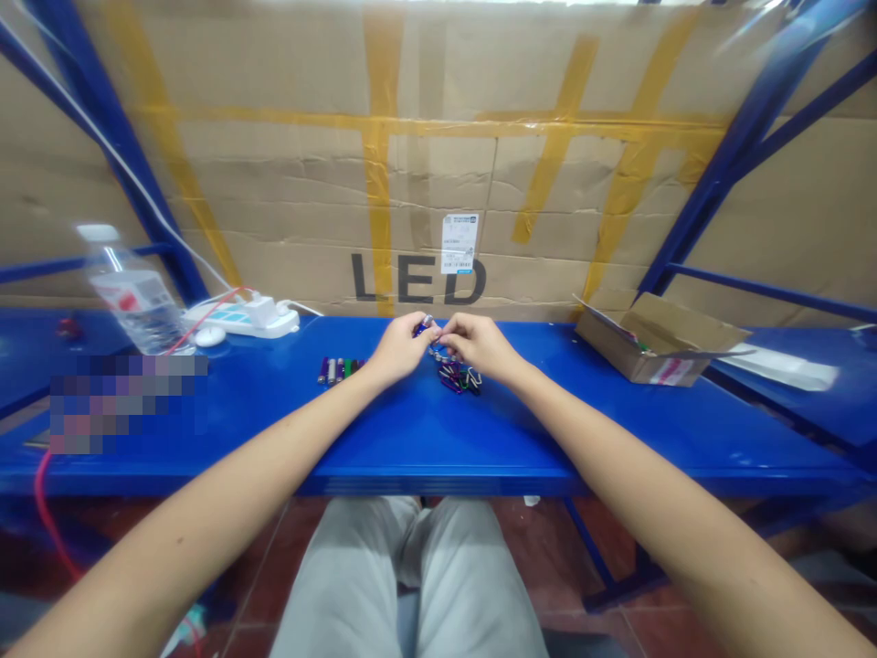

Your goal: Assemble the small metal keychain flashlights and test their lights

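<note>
Over the blue table (411, 439), my left hand (401, 347) is closed on a small dark-blue cylinder with a shiny metal end (426, 323). My right hand (480, 345) pinches at its lower end, where small metal links (438, 352) show; the exact piece between these fingertips is hidden. Just below the right hand lies a loose pile of coloured carabiners (460, 378), purple, green, black and silver. Beside my left wrist, several small cylinders (335, 370) in purple, silver and green stand side by side in a row, partly covered by the forearm.
At the right is an open cardboard box (640, 343), with a white packet (781, 366) behind it. A water bottle (130, 292), a white power strip (247, 315) and a red cable (45, 503) are at the left. Large taped cardboard (301, 201) closes off the back.
</note>
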The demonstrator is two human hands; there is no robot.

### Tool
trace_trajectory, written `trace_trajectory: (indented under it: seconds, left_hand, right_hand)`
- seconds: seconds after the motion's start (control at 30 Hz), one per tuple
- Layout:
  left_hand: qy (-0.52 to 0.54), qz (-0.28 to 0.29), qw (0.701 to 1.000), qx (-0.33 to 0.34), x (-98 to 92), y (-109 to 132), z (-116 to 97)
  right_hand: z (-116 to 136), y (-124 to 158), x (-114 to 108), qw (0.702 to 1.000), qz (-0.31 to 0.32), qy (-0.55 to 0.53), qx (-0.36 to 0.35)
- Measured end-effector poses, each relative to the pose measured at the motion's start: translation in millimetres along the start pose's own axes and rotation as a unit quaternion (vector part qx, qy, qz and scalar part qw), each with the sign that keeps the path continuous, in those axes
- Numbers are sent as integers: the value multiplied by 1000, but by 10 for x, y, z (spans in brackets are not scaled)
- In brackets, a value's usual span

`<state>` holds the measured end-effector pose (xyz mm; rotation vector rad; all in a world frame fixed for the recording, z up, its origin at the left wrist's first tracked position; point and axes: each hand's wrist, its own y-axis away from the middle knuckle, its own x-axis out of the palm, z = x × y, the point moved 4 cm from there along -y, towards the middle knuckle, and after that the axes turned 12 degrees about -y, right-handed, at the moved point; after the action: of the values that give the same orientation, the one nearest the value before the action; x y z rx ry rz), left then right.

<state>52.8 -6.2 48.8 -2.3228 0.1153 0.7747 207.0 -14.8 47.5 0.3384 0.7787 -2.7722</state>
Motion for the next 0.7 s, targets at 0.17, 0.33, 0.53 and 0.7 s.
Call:
trace_trajectory:
  seconds: [0.17, 0.33, 0.53, 0.7]
  left_hand:
    - [57, -34, 996, -50, -46, -23, 57]
    - [105, -24, 989, -104, -130, -56, 252]
    - [-7, 48, 997, -52, -59, -81, 349]
    - [-113, 63, 991, -23, 19, -75, 332]
  right_hand:
    - [-42, 2, 51, 999, -3, -20, 43]
    - [-61, -29, -128, 996, -49, -14, 75]
    - [-87, -79, -336, 994, -73, 38, 67]
    - [-142, -79, -348, 991, -59, 78, 86]
